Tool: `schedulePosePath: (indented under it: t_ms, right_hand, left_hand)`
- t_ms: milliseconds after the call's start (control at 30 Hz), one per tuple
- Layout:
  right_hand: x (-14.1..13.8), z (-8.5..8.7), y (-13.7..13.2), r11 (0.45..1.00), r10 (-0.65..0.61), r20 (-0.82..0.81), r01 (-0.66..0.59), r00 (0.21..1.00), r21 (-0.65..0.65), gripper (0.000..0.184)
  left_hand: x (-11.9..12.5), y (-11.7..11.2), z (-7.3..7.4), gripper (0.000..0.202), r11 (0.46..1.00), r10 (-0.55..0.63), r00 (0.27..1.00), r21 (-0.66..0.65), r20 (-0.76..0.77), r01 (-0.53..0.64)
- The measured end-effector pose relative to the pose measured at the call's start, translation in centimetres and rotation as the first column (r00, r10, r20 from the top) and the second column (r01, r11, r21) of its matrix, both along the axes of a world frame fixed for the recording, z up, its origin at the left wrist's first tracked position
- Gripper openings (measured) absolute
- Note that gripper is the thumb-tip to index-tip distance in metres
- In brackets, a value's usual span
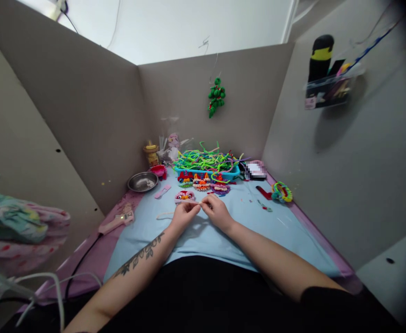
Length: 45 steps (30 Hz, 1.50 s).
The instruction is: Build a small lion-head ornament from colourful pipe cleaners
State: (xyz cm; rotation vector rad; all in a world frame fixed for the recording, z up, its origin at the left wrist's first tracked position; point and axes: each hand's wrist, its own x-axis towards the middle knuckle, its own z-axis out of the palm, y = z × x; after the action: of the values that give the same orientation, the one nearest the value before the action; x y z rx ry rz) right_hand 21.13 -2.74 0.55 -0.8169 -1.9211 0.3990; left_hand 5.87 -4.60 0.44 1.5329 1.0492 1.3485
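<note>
My left hand [184, 213] and my right hand [217, 210] meet over the pale blue mat [258, 222], fingers pinched together. Between them runs a thin pale pipe cleaner [199, 202], held at both ends. A small red and pink pipe-cleaner figure [184, 196] lies just beyond my left hand. Another pale pipe cleaner [164, 214] rests on the mat left of my left wrist.
A blue tray [230, 174] heaped with green pipe cleaners stands at the back, with several colourful figures [203, 183] before it. A metal bowl [142, 181], pink glue gun [117, 222], coloured ring [282, 191], hanging green ornament [217, 97] and grey cardboard walls surround the mat.
</note>
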Motion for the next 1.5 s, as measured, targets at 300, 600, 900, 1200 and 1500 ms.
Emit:
schedulePosePath:
  t_ms: [300, 600, 900, 1200, 1500]
  right_hand:
    - [0.2, -0.1, 0.0, 0.999, 0.042, -0.013, -0.042, 0.999, 0.000, 0.009]
    - [0.4, 0.7, -0.3, 0.994, 0.086, -0.020, -0.087, 0.996, -0.063, 0.011]
    - [0.3, 0.2, 0.3, 0.982, 0.115, -0.014, -0.116, 0.993, -0.147, 0.015]
    - [0.3, 0.3, 0.2, 0.975, 0.160, -0.013, -0.160, 0.987, -0.153, 0.016]
    - [0.3, 0.8, 0.0, 0.970, 0.121, -0.066, -0.132, 0.990, -0.203, 0.021]
  left_hand:
    - [0.2, -0.2, 0.4, 0.026, 0.996, 0.088, 0.996, -0.003, 0.015, -0.088]
    - [-0.2, 0.5, -0.5, 0.021, 0.995, 0.083, 0.997, 0.051, 0.002, -0.083]
    - [-0.4, 0.6, -0.3, 0.011, 0.962, 0.112, 0.988, 0.259, -0.107, -0.081]
    - [-0.4, 0.6, -0.5, 0.017, 0.972, 0.096, 0.991, 0.221, -0.096, -0.073]
    - [0.1, 0.1, -0.1, 0.025, 0.991, 0.087, 0.996, 0.107, -0.025, -0.084]
